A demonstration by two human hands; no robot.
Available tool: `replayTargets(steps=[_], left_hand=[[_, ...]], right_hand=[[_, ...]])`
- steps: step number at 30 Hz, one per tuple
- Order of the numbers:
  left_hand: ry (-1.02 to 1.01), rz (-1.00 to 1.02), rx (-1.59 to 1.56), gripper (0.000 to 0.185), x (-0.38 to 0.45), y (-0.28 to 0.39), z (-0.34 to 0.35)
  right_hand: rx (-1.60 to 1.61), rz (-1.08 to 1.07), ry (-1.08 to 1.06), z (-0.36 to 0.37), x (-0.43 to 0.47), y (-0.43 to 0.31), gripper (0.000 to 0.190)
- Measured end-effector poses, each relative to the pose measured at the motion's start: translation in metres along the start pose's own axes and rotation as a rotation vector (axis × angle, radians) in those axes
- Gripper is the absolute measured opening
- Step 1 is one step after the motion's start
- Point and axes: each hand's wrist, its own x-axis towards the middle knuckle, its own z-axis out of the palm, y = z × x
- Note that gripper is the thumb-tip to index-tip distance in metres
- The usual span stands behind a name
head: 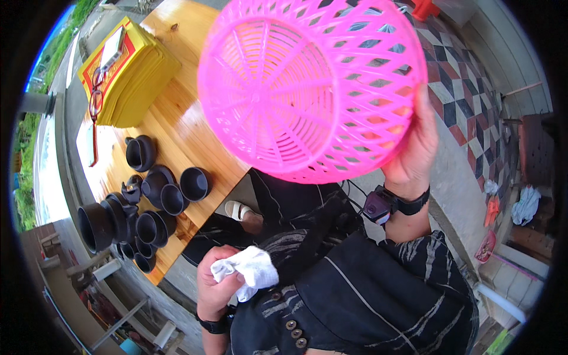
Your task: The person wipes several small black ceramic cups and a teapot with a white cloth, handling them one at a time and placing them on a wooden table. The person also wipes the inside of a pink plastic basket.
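Note:
My right hand [419, 142] grips the side of a bright pink plastic basket [270, 95] with lattice walls. The basket is tipped so that its round slatted underside faces me; the fingers behind its wall are partly hidden. Lower down, near my lap, my left hand [215, 277] pinches a crumpled white cloth [255, 270]. To the left, a dark clay tea set stands on the wooden table [182, 115]: a small pitcher [140, 153], several cups such as one [195, 183] near the edge, and a larger round vessel [95, 227].
A thick stack of yellow paper [137, 84] lies on the table, with a white box [113, 49] and eyeglasses [96, 100] on top. Below the table edge is a foot in a white sandal [237, 210]. Patterned floor tiles [463, 108] extend at right.

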Motion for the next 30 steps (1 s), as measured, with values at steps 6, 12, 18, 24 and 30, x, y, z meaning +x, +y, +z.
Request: replayTargets(steps=[6, 12, 18, 24, 30], left_hand=[[-0.039, 0.581, 0.736, 0.03, 0.019, 0.056, 0.024], [0.472, 0.968, 0.859, 0.038, 0.029, 0.081, 0.045], [0.293, 1.056, 1.147, 0.037, 0.049, 0.092, 0.071], [-0.036, 0.928, 1.457, 0.04, 0.048, 0.101, 0.074], [0.187, 0.805, 1.157, 0.042, 0.04, 0.101, 0.069]], right_hand=[[-0.035, -0.103, -0.085, 0.001, -0.016, -0.006, 0.035], [-0.106, -0.188, -0.001, 0.003, -0.025, -0.006, 0.032], [-0.296, -0.148, -0.107, 0.011, -0.026, -0.003, 0.04], [-0.336, -0.178, -0.012, 0.009, -0.025, -0.003, 0.041], [-0.241, -0.173, -0.172, 0.007, -0.024, 0.001, 0.039]])
